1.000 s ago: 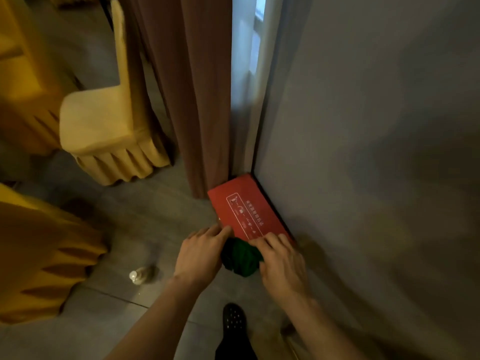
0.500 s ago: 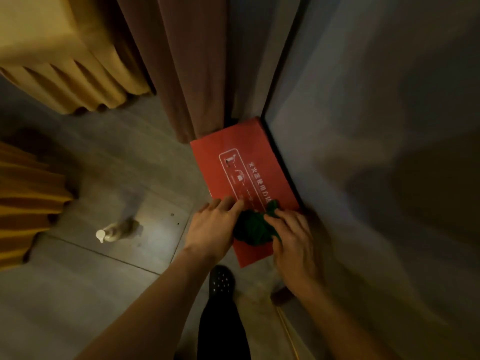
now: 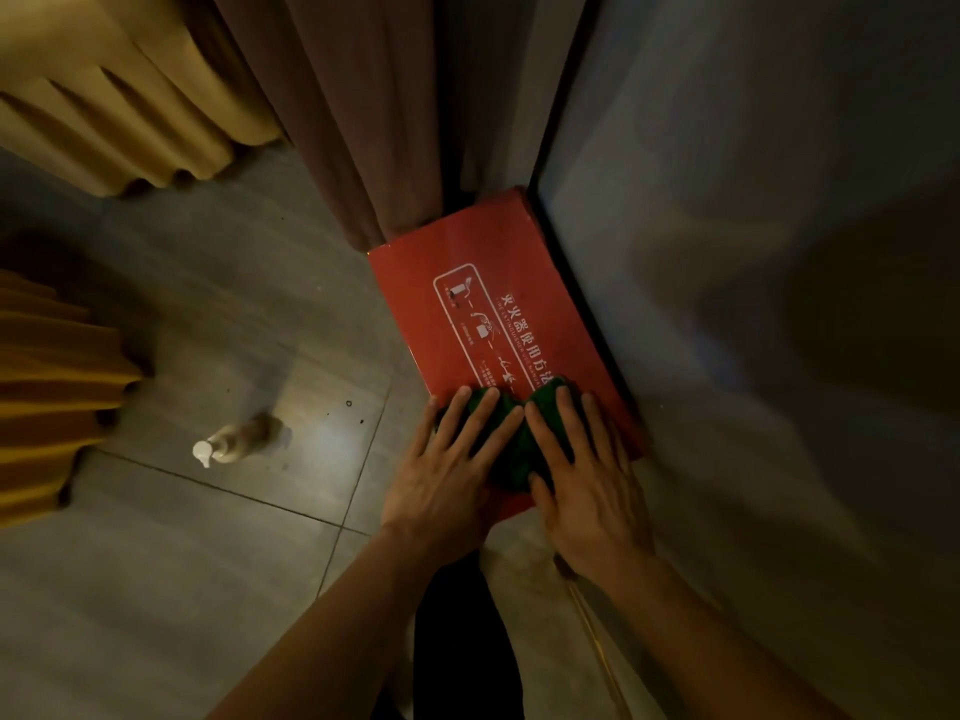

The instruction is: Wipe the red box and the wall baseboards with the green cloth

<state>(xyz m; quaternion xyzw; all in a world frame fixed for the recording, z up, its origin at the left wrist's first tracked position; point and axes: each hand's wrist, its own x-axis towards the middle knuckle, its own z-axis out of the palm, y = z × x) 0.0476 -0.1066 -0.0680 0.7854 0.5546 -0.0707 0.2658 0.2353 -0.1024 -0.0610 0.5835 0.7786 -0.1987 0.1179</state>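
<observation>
A red box (image 3: 483,283) with white print on its lid lies on the floor, in the corner against the grey wall (image 3: 727,252). A dark baseboard strip (image 3: 587,298) runs along the box's right side. The green cloth (image 3: 511,444) lies bunched on the near end of the lid. My left hand (image 3: 441,475) presses flat on the cloth's left half, fingers spread. On the right half my right hand (image 3: 587,485) presses down the same way. Most of the cloth is hidden under the two palms.
A brown curtain (image 3: 363,122) hangs down to the box's far left corner. A pump bottle (image 3: 234,441) stands on the floor tiles to the left. Yellow chair covers (image 3: 130,96) and a yellow skirt (image 3: 47,397) border the left side. My dark trouser leg (image 3: 462,641) is below.
The view has tilted down and closer to the box. Both hands moved the cloth from in front of the box up onto its lid and flattened onto it.
</observation>
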